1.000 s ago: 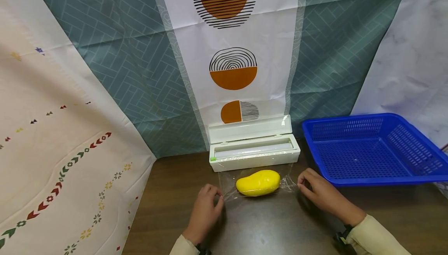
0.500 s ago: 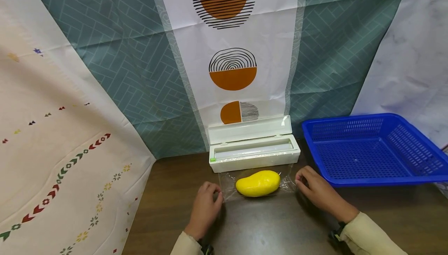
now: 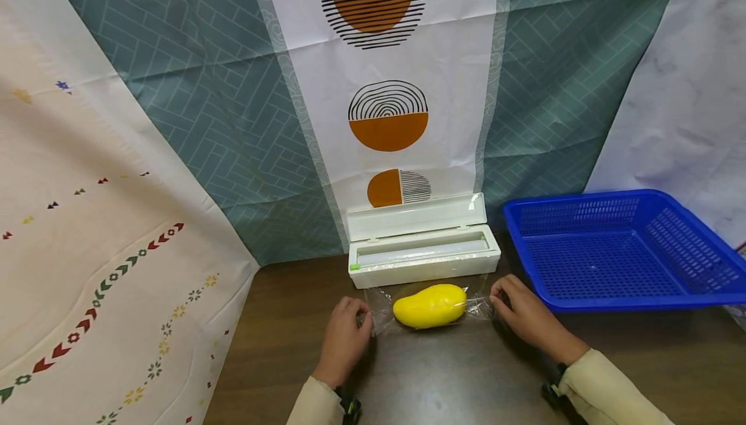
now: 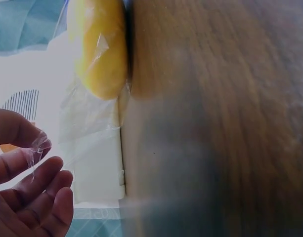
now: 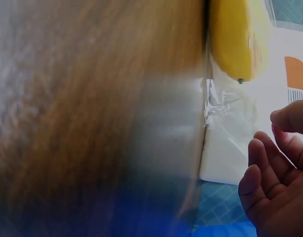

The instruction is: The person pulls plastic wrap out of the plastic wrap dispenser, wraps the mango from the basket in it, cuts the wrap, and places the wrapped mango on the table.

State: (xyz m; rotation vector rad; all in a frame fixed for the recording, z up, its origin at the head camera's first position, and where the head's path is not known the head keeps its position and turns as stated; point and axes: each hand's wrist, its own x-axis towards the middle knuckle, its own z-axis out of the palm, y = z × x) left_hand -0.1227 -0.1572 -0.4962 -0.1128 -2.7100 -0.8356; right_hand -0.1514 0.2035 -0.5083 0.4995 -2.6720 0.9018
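Observation:
A yellow mango [image 3: 430, 306] lies on its side in a sheet of clear cling film [image 3: 479, 307], close in front of the white cling film dispenser [image 3: 424, 273]. My left hand [image 3: 344, 337] is left of the mango and pinches the film's left end; in the left wrist view, crumpled film [image 4: 40, 142] shows between thumb and forefinger. On the other side, my right hand [image 3: 533, 318] pinches the film's right end with thumb and forefinger together. Gathered, shiny folds of film [image 5: 218, 101] run from the mango's stem end [image 5: 240, 80] towards that hand.
The dispenser's lid [image 3: 416, 216] stands raised against the patterned cloth [image 3: 291, 230], with a film roll [image 3: 422, 252] inside. A blue plastic basket [image 3: 626, 302] sits at the right, close behind my right hand. The dark wooden table [image 3: 431, 379] extends towards me.
My right hand has moved slightly left and away from me, nearer the mango. My left hand has shifted slightly away from me. The film has more creases at the mango's right end.

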